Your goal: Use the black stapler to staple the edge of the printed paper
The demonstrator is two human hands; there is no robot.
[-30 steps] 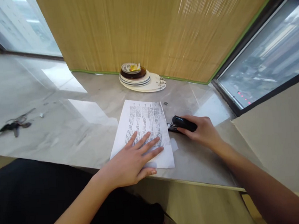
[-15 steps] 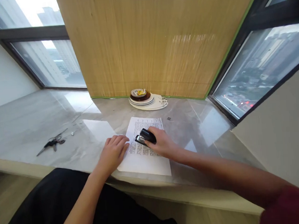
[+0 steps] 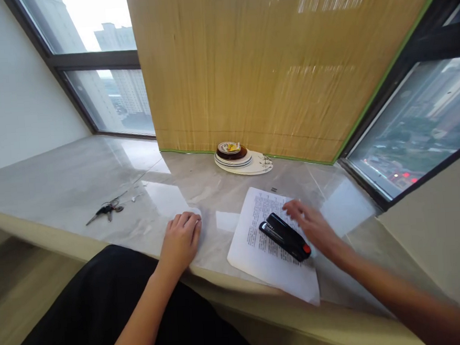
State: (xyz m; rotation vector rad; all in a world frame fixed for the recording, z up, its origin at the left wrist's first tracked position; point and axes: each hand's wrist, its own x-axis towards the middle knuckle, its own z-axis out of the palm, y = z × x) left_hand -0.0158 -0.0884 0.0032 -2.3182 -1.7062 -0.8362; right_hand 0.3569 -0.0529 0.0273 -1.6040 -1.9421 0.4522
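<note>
A black stapler (image 3: 284,237) with a red spot at its rear end lies at a slant on a printed sheet of paper (image 3: 245,245). My right hand (image 3: 310,227) is just to the right of the stapler, over the sheet's edge, fingers apart and holding nothing. To the left of the sheet, my left hand (image 3: 182,238) rests palm down on the stone ledge (image 3: 215,247), its fingers loosely bent. A pale patch shows beside those fingertips; I cannot tell if it is glare or paper.
A bunch of keys (image 3: 106,209) lies to the left, near small white bits. Stacked plates (image 3: 235,159) stand at the back against a bamboo blind (image 3: 247,76). Small dark staple strips (image 3: 274,189) lie beyond the paper. The ledge's front edge runs above my lap.
My right hand has let go of the stapler, which now lies on the paper. The sheet has shifted right and turned, away from my left hand. The view has swung left.
</note>
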